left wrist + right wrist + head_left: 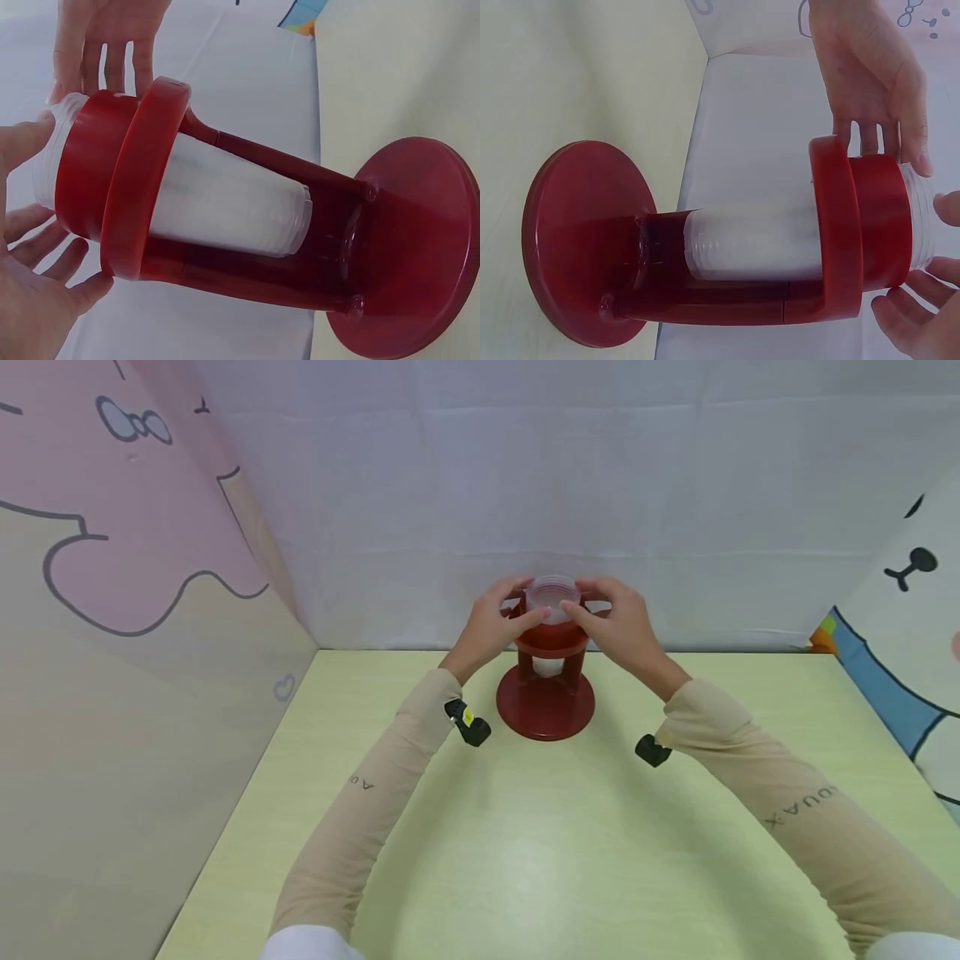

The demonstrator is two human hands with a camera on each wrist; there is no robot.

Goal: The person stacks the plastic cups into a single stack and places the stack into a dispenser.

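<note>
A stack of clear plastic cups (pixel 552 600) stands upright in a red cup holder (pixel 545 702), with its ribbed rims sticking out above the red collar (pixel 97 165). Its lower part (pixel 225 199) shows whitish between the holder's legs. My left hand (pixel 491 625) holds the left side of the protruding cups, thumb at the front and fingers spread behind, low by the collar. From the right, my right hand (pixel 621 620) grips the same cups, its thumb (pixel 949 208) against the rims.
The holder's round red base (pixel 589 244) rests on the pale yellow-green table (pixel 525 843), near its back edge. A white cloth wall (pixel 480 485) rises close behind. Cartoon-printed panels (pixel 135 710) flank the table. A small black camera (pixel 468 723) is strapped to each wrist.
</note>
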